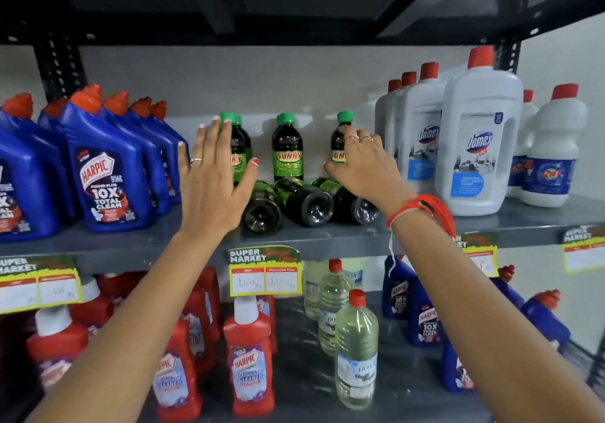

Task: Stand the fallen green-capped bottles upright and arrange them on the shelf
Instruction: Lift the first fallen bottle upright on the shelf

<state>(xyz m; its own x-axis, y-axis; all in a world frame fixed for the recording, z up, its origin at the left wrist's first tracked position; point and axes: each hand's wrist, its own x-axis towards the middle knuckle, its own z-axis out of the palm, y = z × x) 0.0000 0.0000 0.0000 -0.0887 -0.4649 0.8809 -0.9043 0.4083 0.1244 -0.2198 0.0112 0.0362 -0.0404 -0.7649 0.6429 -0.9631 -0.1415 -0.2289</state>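
**Two hands among the green-capped bottles**

Two hands reach into the middle shelf (327,237). The right hand (361,167) wraps around the right upright bottle (340,137), covering most of its label; only the letters "SUN" show beside the thumb. The left hand (212,180) is spread flat, fingers released and gripping nothing, and it blocks part of the left upright bottles (238,147), a pair standing one behind the other, so whether it touches them cannot be told. Between the hands the middle upright bottle (287,150) stands clear, its "SUNNY" label readable. Nearer the edge lie three fallen bottles (307,201), bases toward the camera, caps hidden behind their own bodies and behind the hands.

Blue Harpic bottles (108,173) crowd the left of the shelf; white Domex bottles (474,147) stand at the right, just beside the right hand. A price tag (265,272) hangs from the shelf lip, its handwritten figures blurred. Below, red Harpic bottles (250,367) and clear bottles (355,354) are partly cut off by both forearms.
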